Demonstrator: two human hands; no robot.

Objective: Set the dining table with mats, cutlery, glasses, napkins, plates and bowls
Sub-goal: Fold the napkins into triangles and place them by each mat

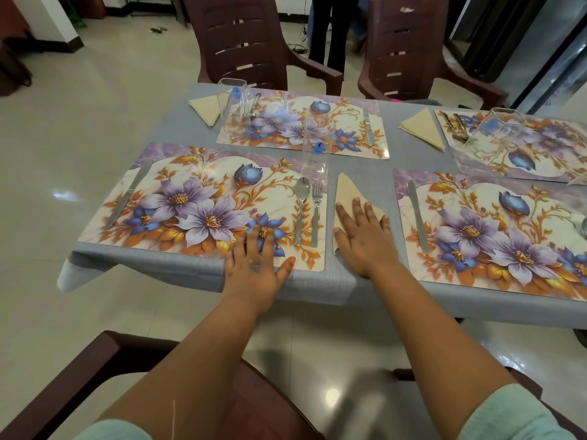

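Several floral mats lie on the grey-clothed table [178, 268]. My left hand [257, 265] rests flat, fingers straight, on the near edge of the near-left mat [178, 188]. That mat carries a knife [128, 194], a spoon [301, 208] and a fork [316, 211], with a clear glass [317, 144] at its far right corner. My right hand [362, 236] presses flat on a beige folded napkin [347, 192] lying between the two near mats. The near-right mat [495, 230] holds a knife [417, 214].
The far-left mat [346, 122] has a glass [234, 108], cutlery, a knife and a napkin [206, 108]. The far-right mat [540, 154] has a glass [502, 134], cutlery and a napkin [421, 127]. Brown chairs stand across the table [244, 42] and under my arms. A person stands beyond.
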